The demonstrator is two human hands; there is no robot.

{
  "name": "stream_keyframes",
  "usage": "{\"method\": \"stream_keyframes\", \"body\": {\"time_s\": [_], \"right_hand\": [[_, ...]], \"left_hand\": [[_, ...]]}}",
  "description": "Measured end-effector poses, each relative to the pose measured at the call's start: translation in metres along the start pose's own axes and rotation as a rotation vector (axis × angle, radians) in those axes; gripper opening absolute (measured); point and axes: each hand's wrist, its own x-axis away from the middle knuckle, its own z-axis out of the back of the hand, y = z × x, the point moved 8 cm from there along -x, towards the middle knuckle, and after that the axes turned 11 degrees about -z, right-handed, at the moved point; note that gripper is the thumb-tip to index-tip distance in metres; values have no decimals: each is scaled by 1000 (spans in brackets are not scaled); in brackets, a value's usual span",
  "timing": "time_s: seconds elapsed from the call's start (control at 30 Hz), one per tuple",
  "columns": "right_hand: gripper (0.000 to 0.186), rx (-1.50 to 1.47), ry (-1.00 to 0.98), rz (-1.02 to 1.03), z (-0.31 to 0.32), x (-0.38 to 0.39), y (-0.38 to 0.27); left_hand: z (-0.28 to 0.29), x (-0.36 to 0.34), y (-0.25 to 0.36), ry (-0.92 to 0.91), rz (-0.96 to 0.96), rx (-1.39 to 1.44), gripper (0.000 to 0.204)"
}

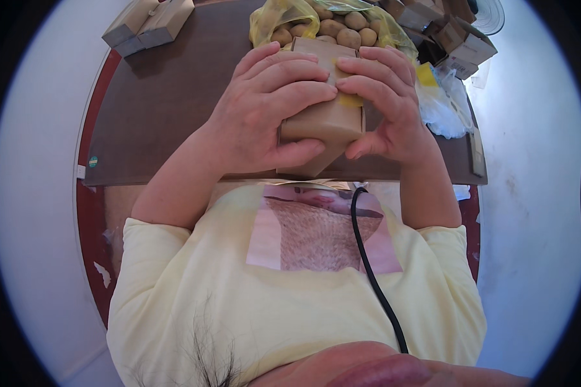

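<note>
A brown cardboard box (323, 121) stands at the near edge of the dark table, between my two hands. My left hand (255, 106) is wrapped round its left side, with the fingers over the top and the thumb low on the near face. On the right side my right hand (392, 97) grips it the same way, fingertips on the top and thumb at the near corner. A yellow patch (350, 100) shows on the top by the right fingertips. Just beyond the box lies a yellow translucent plastic bag (284, 16) with several potatoes (348, 39) in it.
Two closed cardboard boxes (164, 24) sit at the table's far left. Opened cardboard boxes (461, 45) are heaped at the far right, with a white plastic bag (447, 109) nearer. A black cable (371, 274) hangs down over my shirt. The dark tabletop (155, 109) has a red edge.
</note>
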Motion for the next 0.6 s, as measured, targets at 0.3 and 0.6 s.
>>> {"method": "stream_keyframes", "body": {"time_s": [0.3, 0.6], "right_hand": [[70, -8, 7, 23, 3, -1, 0], [68, -32, 8, -13, 2, 0, -2]], "left_hand": [[0, -2, -1, 50, -3, 23, 55], [1, 22, -17, 219, -22, 225, 65]]}}
